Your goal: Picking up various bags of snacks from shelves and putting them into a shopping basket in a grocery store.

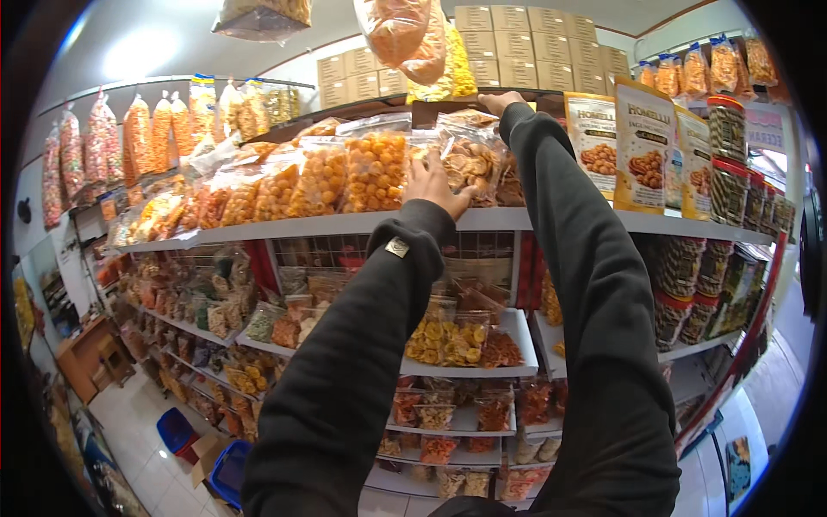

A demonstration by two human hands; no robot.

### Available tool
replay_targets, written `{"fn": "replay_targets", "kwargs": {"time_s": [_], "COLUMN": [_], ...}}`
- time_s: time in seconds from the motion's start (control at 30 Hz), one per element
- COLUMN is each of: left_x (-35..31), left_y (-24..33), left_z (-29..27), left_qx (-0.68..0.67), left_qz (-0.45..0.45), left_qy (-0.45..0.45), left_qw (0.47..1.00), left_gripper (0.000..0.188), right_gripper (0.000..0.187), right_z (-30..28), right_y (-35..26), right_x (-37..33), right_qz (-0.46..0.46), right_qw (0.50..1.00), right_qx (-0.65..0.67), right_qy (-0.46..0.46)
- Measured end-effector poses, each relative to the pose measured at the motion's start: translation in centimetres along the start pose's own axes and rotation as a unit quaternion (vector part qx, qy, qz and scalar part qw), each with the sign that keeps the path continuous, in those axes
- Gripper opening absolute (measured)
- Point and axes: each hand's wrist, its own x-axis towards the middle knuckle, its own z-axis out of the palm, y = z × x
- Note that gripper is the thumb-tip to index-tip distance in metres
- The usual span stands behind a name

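1. Step in hand: it looks like the handling or straightening of snack bags along the top shelf (319, 227).
2. The left hand (435, 184), fingers parted and slightly bent, lies against a clear bag of brown chips (476, 162) near the shelf's front edge; whether it grips the plastic cannot be told.
3. The right hand (499, 102) reaches to the dark rail (549, 100) along the shelf's rear edge. Its fingers are partly hidden, so how far it is closed, and on what, cannot be told.
4. The chip bag stands between a clear bag of orange balls (376, 171) on its left and upright white-and-gold pouches (643, 142) toward the shelf's right end.
5. Next move: it would seem to call for a light hold on the chip bag, keeping its neighbours upright.
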Motion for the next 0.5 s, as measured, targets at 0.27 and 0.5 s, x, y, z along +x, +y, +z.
{"fn": "replay_targets", "kwargs": {"time_s": [0.27,0.5], "left_x": [0.5,1.8], "left_y": [-1.3,-1.9], "left_z": [-1.3,-0.2], "left_qx": [-0.005,-0.083], "left_qz": [-0.076,-0.081], "left_qy": [-0.006,-0.05], "left_qw": [0.997,0.992], "left_gripper": [0.097,0.096], "right_gripper": [0.038,0.015], "right_z": [4.3,3.1], "right_y": [-0.2,2.3], "right_x": [1.1,1.4], "right_qz": [0.056,0.039], "right_qw": [0.988,0.897], "right_qx": [0.145,0.44], "right_qy": [-0.026,-0.007]}}
